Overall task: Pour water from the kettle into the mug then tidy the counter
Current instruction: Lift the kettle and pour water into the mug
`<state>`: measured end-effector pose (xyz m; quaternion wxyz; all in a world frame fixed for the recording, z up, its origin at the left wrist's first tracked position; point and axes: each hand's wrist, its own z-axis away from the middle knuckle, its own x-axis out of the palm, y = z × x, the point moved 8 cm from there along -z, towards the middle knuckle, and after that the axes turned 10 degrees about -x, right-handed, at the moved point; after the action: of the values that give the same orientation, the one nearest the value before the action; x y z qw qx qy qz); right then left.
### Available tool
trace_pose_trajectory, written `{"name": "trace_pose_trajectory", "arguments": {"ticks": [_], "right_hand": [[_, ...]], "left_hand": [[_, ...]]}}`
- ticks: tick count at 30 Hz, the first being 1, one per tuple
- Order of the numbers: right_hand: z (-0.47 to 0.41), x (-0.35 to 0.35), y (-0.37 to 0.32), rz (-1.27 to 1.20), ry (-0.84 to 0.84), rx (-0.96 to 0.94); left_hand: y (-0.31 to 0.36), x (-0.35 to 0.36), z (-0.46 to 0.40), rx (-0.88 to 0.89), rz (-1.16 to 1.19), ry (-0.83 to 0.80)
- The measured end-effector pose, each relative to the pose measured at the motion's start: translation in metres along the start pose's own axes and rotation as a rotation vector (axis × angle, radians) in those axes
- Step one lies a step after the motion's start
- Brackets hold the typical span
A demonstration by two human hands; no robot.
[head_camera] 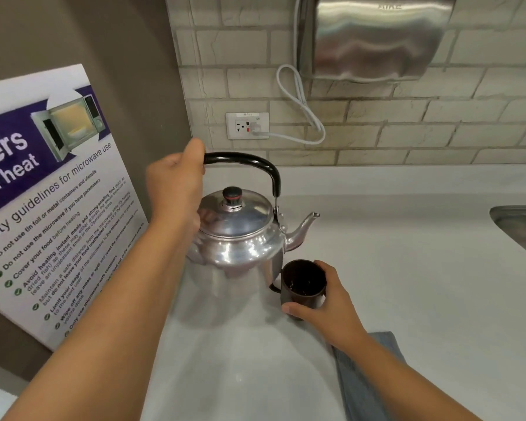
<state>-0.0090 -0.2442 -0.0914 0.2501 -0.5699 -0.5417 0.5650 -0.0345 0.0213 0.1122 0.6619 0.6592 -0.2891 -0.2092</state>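
Head view: left hand [176, 183] clamped on the black handle [249, 165] of the steel kettle [240, 238], which stands upright on the white table [407, 268], spout toward the sink [523, 229]. Right hand [325, 302] wraps the dark mug [302, 284] just beside the kettle's base. A grey cloth [365, 378] lies under the right forearm.
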Motion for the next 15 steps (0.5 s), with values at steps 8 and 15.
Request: {"name": "trace_pose_trajectory", "arguments": {"ticks": [8,15], "right_hand": [[-0.03,-0.052,-0.096,0.021,0.156,-0.199],[-0.121,-0.028,-0.181,0.005,0.077,-0.426]], "left_hand": [[-0.009,0.009,-0.035,0.008,0.115,0.041],[-0.056,0.035,-0.067,0.044,0.038,-0.001]]}}
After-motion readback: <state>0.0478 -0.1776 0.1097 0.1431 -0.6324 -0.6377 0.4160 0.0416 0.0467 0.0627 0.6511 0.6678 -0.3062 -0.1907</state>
